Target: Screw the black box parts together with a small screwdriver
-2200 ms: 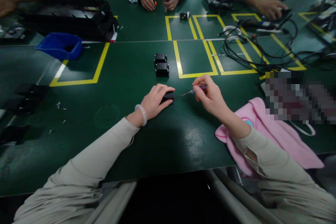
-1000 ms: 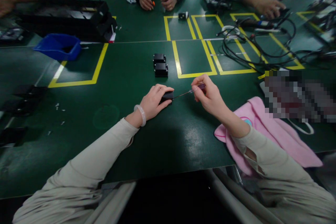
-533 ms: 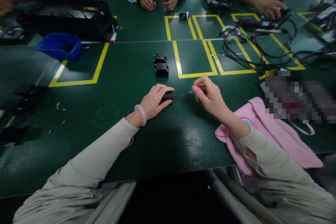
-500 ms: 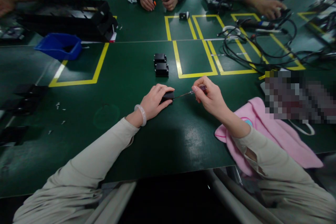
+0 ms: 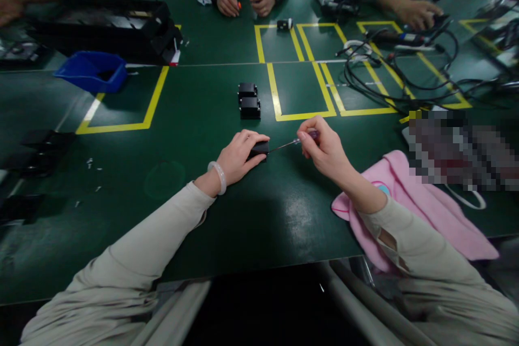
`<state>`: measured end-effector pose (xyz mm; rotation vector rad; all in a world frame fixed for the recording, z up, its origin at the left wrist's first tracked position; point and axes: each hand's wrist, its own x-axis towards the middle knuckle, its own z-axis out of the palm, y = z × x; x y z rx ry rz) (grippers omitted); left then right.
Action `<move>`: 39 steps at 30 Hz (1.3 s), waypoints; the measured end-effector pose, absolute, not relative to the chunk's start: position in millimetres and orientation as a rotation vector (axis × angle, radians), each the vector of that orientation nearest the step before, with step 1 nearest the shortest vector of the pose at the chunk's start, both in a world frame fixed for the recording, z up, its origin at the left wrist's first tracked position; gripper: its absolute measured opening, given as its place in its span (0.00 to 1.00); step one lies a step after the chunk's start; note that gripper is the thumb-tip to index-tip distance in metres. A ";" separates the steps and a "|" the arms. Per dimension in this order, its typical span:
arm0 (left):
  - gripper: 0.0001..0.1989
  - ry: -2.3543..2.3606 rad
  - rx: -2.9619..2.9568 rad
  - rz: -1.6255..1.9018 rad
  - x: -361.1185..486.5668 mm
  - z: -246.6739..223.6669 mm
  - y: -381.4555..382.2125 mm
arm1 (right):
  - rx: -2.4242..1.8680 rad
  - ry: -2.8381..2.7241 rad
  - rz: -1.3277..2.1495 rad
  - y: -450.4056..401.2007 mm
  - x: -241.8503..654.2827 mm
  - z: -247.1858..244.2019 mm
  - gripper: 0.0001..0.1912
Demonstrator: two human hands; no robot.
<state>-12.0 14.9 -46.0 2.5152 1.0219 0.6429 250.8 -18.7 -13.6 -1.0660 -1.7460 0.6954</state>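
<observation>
My left hand (image 5: 239,157) is closed round a small black box-shaped part (image 5: 260,148) on the green table, covering much of it. In my right hand (image 5: 322,146) is a screwdriver (image 5: 286,145), gripped by its purplish handle. Its thin metal shaft slants down to the left, and the tip meets the right end of the black part; the exact contact is too small to make out. Just beyond my left hand stand two similar black boxes (image 5: 249,100), one behind the other, with small bright screws at their sides.
Small loose screws (image 5: 90,163) lie at left, near dark parts (image 5: 34,162). A blue bin (image 5: 95,71) and a long black housing (image 5: 105,27) stand beyond. Black cables (image 5: 401,70) tangle at right, above a pink cloth (image 5: 413,200). Co-workers' hands (image 5: 263,2) are across the table.
The screwdriver handle and my right fingers have shifted very slightly. My left hand and the black part stay in place.
</observation>
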 end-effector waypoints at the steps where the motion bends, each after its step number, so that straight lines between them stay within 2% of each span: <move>1: 0.20 1.024 2.515 0.641 -11.7 -45.8 14.8 | -1.064 -1.738 0.702 -18.8 250.5 -13.7 0.05; 9: 0.20 1.047 2.509 0.619 -11.5 -44.4 13.6 | -1.094 -1.763 0.684 -19.1 251.3 -11.8 0.10; 14: 0.20 1.037 2.511 0.623 -11.6 -44.5 14.1 | -1.069 -1.732 0.708 -19.2 250.7 -13.4 0.05; 20: 0.20 1.040 2.502 0.627 -11.5 -45.1 14.3 | -1.103 -1.744 0.692 -18.8 251.4 -12.7 0.13; 25: 0.20 1.044 2.501 0.615 -11.3 -43.5 13.7 | -1.087 -1.722 0.706 -18.9 250.5 -14.2 0.07; 33: 0.20 1.038 2.507 0.629 -11.2 -44.2 13.4 | -1.082 -1.745 0.694 -18.9 250.3 -12.7 0.10; 39: 0.19 1.036 2.512 0.625 -11.1 -43.9 13.7 | -1.085 -1.731 0.707 -19.7 249.7 -12.1 0.06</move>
